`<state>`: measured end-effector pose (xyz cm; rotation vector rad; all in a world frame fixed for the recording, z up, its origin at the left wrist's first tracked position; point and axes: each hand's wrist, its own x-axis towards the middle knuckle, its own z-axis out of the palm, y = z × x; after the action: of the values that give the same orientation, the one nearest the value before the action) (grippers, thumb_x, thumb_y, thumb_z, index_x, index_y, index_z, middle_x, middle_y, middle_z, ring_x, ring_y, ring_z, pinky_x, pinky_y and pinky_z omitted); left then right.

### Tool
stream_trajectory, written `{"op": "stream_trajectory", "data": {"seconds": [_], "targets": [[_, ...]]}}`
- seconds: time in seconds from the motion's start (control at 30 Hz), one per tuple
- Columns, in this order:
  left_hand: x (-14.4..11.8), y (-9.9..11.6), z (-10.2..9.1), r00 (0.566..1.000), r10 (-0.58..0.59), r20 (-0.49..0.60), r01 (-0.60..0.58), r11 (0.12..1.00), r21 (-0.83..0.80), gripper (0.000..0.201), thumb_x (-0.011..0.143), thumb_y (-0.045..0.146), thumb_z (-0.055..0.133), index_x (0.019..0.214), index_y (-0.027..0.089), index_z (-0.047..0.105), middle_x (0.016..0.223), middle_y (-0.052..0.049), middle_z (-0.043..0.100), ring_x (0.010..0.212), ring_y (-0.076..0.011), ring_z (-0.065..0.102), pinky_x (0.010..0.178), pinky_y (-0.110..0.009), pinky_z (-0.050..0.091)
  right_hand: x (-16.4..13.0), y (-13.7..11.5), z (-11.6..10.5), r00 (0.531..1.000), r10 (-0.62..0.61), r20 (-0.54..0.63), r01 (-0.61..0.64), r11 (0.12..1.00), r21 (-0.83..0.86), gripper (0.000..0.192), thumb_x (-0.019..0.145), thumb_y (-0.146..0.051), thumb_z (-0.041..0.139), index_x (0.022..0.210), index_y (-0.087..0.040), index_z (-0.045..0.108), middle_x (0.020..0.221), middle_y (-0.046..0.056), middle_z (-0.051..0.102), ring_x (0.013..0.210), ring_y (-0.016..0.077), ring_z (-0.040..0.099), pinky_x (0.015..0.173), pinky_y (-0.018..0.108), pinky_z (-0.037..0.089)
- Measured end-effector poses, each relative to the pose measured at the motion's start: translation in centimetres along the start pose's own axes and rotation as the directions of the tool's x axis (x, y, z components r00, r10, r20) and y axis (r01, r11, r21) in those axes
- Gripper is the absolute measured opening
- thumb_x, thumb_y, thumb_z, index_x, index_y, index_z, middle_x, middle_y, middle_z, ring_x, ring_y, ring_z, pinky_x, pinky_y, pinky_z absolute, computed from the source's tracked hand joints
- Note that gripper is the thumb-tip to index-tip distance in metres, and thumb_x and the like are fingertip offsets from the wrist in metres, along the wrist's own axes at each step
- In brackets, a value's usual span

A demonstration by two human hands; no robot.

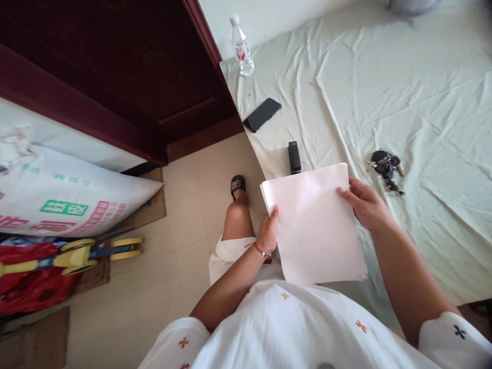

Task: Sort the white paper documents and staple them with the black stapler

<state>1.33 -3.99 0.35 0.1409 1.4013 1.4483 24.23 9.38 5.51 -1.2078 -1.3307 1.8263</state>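
Left hand (268,233) grips paper (319,228), thumb on top | right hand (367,205) pinches opposite edge | stapler (294,157) near cloth (434,107) edge

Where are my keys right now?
In the head view, the keys lie on the pale cloth on the right side, just beyond your right hand and right of the paper.

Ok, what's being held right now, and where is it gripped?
A stack of white paper: the left hand grips its left edge, the right hand its right edge near the top corner.
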Motion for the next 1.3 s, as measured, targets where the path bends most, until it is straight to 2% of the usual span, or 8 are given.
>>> {"op": "stream_trajectory", "data": {"seconds": [0.2, 0.33, 0.47, 0.6, 0.73, 0.9, 1.07, 1.3], "targets": [[-0.5, 0.7, 0.1, 0.986, -0.013, 0.163, 0.018, 0.999, -0.034, 0.066, 0.073, 0.066, 0.085, 0.114, 0.016, 0.077, 0.104, -0.009, 0.082, 0.112, -0.0285, 0.075, 0.102, -0.038, 0.057, -1.7, 1.7, 0.4, 0.92, 0.383, 0.082, -0.386, 0.922, 0.017, 0.051, 0.067, -0.059, 0.092, 0.092, -0.017, 0.079, 0.091, 0.012, 0.082, 0.073, 0.0266, 0.078, 0.061, 0.033, 0.065], [-0.2, 2.2, 0.1, 0.93, -0.034, 0.365, 0.009, 0.998, 0.069, 0.063, 0.066, 0.055, 0.093, 0.113, 0.016, 0.079, 0.109, -0.011, 0.082, 0.112, -0.0332, 0.075, 0.102, -0.044, 0.058, -2.3, 1.8, -0.5, 0.942, 0.335, 0.021, -0.335, 0.942, 0.008, 0.047, 0.066, -0.057, 0.094, 0.091, -0.018, 0.081, 0.096, 0.011, 0.082, 0.079, 0.0286, 0.079, 0.067, 0.036, 0.067], [1.3, 4.7, 1.0, 0.912, 0.044, 0.409, -0.06, 0.998, 0.026, 0.066, 0.064, 0.053, 0.093, 0.117, 0.018, 0.077, 0.103, -0.01, 0.082, 0.102, -0.0321, 0.076, 0.094, -0.044, 0.059, -2.4, 1.0, -1.5, 0.94, 0.34, 0.034, -0.338, 0.939, -0.064, 0.045, 0.068, -0.056, 0.093, 0.09, -0.018, 0.081, 0.092, 0.01, 0.082, 0.075, 0.0277, 0.079, 0.063, 0.035, 0.067], [3.0, 7.3, 2.2, 0.856, 0.178, 0.486, -0.169, 0.984, -0.063, 0.077, 0.064, 0.034, 0.093, 0.136, 0.033, 0.066, 0.124, -0.004, 0.076, 0.118, -0.0267, 0.07, 0.101, -0.039, 0.055, -2.0, 0.2, -1.5, 0.939, 0.341, 0.045, -0.337, 0.938, -0.085, 0.044, 0.069, -0.054, 0.093, 0.092, -0.019, 0.081, 0.093, 0.01, 0.082, 0.076, 0.0271, 0.079, 0.064, 0.034, 0.067], [4.1, 8.1, 2.8, 0.792, 0.25, 0.557, -0.25, 0.965, -0.078, 0.046, 0.062, 0.023, 0.087, 0.106, 0.027, 0.074, 0.139, -0.004, 0.069, 0.132, -0.0307, 0.062, 0.107, -0.042, 0.051, -1.5, 0.0, -0.8, 0.933, 0.356, 0.039, -0.354, 0.933, -0.062, 0.049, 0.065, -0.055, 0.095, 0.093, -0.017, 0.081, 0.094, 0.011, 0.082, 0.077, 0.0285, 0.08, 0.065, 0.035, 0.067], [4.5, 7.4, 2.6, 0.849, 0.151, 0.506, -0.125, 0.988, -0.085, 0.03, 0.063, 0.028, 0.08, 0.088, 0.022, 0.066, 0.123, -0.004, 0.074, 0.117, -0.0313, 0.069, 0.1, -0.045, 0.053, -1.1, 0.3, -0.3, 0.934, 0.357, -0.007, -0.357, 0.934, 0.001, 0.051, 0.065, -0.064, 0.091, 0.083, -0.019, 0.079, 0.079, 0.009, 0.08, 0.065, 0.024, 0.076, 0.055, 0.03, 0.063], [4.4, 7.2, 2.3, 0.841, 0.165, 0.515, -0.119, 0.986, -0.121, 0.02, 0.071, 0.037, 0.075, 0.08, 0.019, 0.068, 0.124, -0.007, 0.074, 0.12, -0.0322, 0.068, 0.102, -0.045, 0.052, -0.9, 1.0, -0.8, 0.923, 0.384, 0.04, -0.382, 0.923, -0.043, 0.048, 0.07, -0.064, 0.089, 0.08, -0.018, 0.079, 0.078, 0.009, 0.08, 0.063, 0.0234, 0.076, 0.053, 0.029, 0.061], [4.6, 7.3, 2.7, 0.859, 0.143, 0.491, -0.095, 0.988, -0.12, 0.067, 0.07, 0.03, 0.086, 0.133, 0.031, 0.062, 0.135, -0.005, 0.074, 0.129, -0.0301, 0.067, 0.113, -0.049, 0.048, -0.8, 1.5, -0.9, 0.933, 0.359, 0.021, -0.358, 0.932, -0.059, 0.05, 0.071, -0.064, 0.088, 0.087, -0.017, 0.08, 0.086, 0.01, 0.082, 0.067, 0.0242, 0.077, 0.058, 0.031, 0.063]]}}
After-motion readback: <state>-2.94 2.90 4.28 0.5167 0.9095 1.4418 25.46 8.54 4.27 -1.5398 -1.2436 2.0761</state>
